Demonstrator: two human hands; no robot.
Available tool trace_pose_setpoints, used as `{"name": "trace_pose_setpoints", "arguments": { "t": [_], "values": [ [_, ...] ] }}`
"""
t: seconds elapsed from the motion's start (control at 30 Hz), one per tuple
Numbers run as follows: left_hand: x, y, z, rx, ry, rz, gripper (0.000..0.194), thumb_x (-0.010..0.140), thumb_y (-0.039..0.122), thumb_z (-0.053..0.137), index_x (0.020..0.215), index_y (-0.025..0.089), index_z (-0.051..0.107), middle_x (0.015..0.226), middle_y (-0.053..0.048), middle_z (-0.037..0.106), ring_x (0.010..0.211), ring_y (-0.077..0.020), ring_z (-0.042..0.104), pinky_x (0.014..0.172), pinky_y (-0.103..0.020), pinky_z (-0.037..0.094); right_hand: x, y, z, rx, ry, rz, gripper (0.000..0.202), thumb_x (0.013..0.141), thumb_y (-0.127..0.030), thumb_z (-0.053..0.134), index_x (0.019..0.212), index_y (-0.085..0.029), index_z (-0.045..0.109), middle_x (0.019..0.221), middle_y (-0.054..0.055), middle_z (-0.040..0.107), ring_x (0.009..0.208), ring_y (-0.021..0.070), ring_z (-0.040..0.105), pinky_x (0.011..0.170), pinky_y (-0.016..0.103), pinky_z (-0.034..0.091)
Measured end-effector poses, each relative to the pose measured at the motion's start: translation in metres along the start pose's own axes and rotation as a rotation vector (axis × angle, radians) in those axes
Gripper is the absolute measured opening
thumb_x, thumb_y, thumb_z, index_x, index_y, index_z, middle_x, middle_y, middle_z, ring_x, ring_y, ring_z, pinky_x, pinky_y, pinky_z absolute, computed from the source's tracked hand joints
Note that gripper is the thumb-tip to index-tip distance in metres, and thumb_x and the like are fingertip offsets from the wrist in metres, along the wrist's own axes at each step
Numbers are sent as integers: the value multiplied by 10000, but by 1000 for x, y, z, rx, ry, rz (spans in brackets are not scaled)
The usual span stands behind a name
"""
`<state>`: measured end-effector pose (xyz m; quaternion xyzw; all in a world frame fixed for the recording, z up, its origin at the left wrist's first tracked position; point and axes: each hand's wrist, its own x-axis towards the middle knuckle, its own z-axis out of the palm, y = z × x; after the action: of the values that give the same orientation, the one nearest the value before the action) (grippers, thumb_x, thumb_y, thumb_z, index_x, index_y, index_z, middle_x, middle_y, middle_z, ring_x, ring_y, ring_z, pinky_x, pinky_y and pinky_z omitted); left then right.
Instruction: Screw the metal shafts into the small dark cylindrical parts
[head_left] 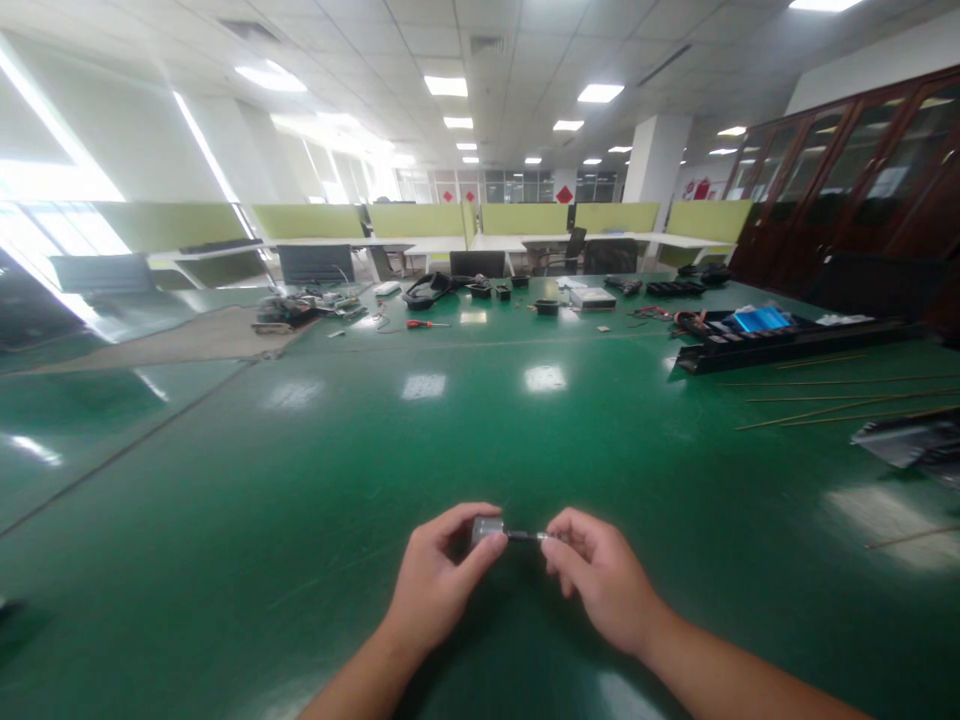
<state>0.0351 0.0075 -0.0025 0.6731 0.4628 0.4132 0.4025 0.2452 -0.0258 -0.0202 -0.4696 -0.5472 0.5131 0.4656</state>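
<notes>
Low in the view, my left hand [442,570] grips a small silver cylinder [487,527] between thumb and fingers. A thin dark shaft [521,536] runs from the cylinder's right side to my right hand [596,570]. The thumb and fingers of my right hand pinch the shaft's silver far end; the fingertips cover part of it. Both hands are above the green tabletop [420,450], with the shaft roughly level between them.
Farther back lie an orange-handled screwdriver [420,324], a pile of electronic parts [307,305], black holders [547,307] and a white box [592,298]. At right are a long black tray [787,345], thin rods [840,400] and a clear plastic bag [911,440].
</notes>
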Motion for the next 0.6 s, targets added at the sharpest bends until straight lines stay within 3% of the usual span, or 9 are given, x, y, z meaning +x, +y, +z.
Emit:
{"name": "trace_pose_setpoints", "arguments": {
  "t": [0.1,0.23,0.33,0.5,0.6],
  "values": [
    [2,2,0,-65,40,-12,286,820,406,722,1006,189,706,913,-51,717,791,-199,655,726,-269,491,3,1,-2,61,35,-18,308,919,-422,589,755,-162,569,636,-10,581,500,100,501,505,218,385],
    [9,3,0,-230,239,-34,279,808,402,731,954,200,605,759,7,651,681,-152,589,640,-226,445,13,7,-4,218,123,-26,439,944,-532,506,699,-170,540,591,-1,577,443,103,487,441,222,358],
    [15,0,-1,-415,331,-103,348,750,403,790,813,199,515,680,32,606,610,-131,542,590,-209,412,18,10,-3,261,121,-23,469,935,-575,500,699,-172,538,562,-4,569,425,102,474,423,220,345],
    [20,-4,-4,-528,391,-148,477,668,411,847,614,173,437,641,-2,594,676,-151,586,608,-202,448,20,9,-1,214,69,-66,500,926,-598,503,675,-167,545,544,-6,564,417,95,468,430,217,340],
    [20,0,-11,-569,488,-172,386,649,316,861,689,168,507,739,-28,660,782,-162,639,628,-176,481,21,9,0,249,74,-74,509,917,-620,500,680,-171,538,538,-9,568,405,92,460,423,215,336]
  ]
}}
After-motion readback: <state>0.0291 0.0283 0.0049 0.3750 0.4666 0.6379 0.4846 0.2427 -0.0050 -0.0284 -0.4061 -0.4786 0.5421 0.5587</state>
